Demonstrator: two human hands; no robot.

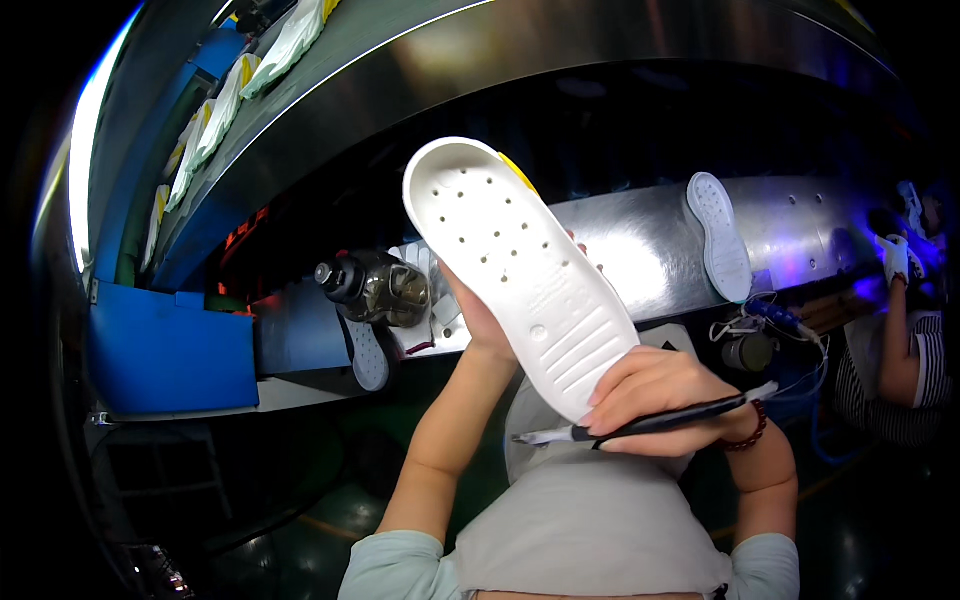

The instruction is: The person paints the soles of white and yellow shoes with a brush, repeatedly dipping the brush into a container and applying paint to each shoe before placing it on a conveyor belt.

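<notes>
I hold a white shoe sole up in front of me, its inner side with small holes and ridges facing me and a yellow edge at its top. My left hand grips it from behind on the left side. My right hand rests against the heel end and also pinches a thin black pen-like tool with a white tip pointing left.
A metal conveyor ledge runs behind, with another white sole leaning on it and a dark bottle at left. White and yellow shoes ride an upper belt. Another person's gloved hand works at far right. A blue panel stands at left.
</notes>
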